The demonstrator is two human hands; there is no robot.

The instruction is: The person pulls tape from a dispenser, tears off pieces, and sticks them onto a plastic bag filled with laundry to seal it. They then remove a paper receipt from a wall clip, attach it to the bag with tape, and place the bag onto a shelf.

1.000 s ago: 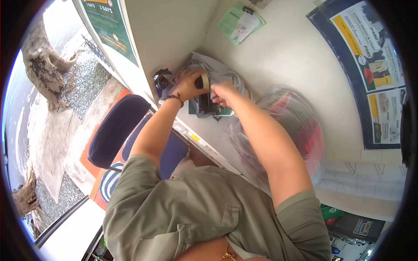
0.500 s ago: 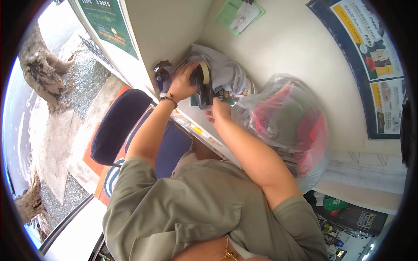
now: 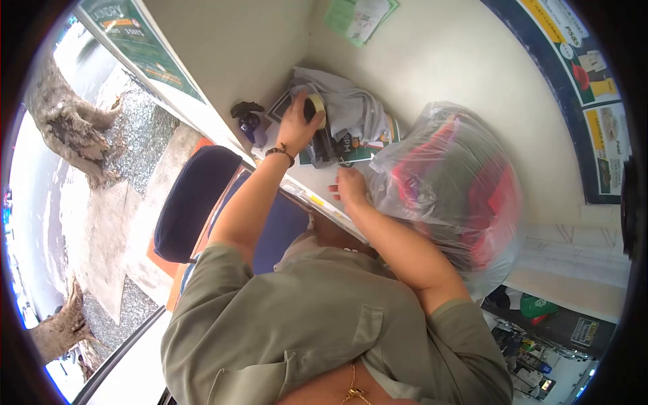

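My left hand [image 3: 299,127], with a dark bracelet at the wrist, is closed around a roll of tape [image 3: 316,108] on a black tape dispenser [image 3: 324,145]. Its lower end points toward my right hand [image 3: 351,187]. The right fingers are curled, with thumb and forefinger together near that end; whatever lies between them is too small to make out. Behind the dispenser lies a bundle of grey cloth [image 3: 354,104] in clear plastic. A large clear plastic bag [image 3: 452,196] of red and grey-green fabric bulges beside my right forearm.
A dark spray bottle [image 3: 250,123] stands left of my left hand. Under the bundle lies a green printed sheet [image 3: 368,150] on the white counter [image 3: 307,177]. A navy chair [image 3: 197,202] is at the left. Papers [image 3: 361,19] and price posters [image 3: 604,145] hang on the wall.
My right hand has drawn slightly down and away from the dispenser's end. My left hand stays on the dispenser, its grip shifted a little. The view has shifted slightly.
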